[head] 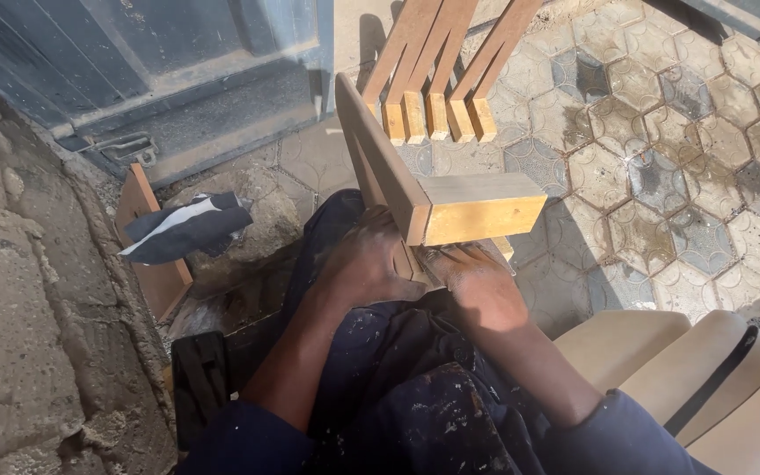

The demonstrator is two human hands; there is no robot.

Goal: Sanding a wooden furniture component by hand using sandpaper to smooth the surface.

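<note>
A wooden frame piece (pixel 450 207), made of a slanted board joined to a thick light-wood block, rests on my lap. My left hand (pixel 364 264) presses against the underside of the slanted board, fingers curled around it. My right hand (pixel 477 283) lies just below the block, fingers bent on the wood. What the right hand's fingertips hold is hidden under the block. My legs in dark, paint-spotted trousers (pixel 415 396) sit beneath both hands.
Several wooden slats (pixel 437 79) lean upright ahead on hexagonal paving (pixel 661 158). A dark metal door (pixel 178 79) stands at the upper left, beside a rough stone wall (pixel 19 308). A dark cloth (pixel 188 227) lies on a small board. Rounded beige wooden parts (pixel 688 361) sit at the lower right.
</note>
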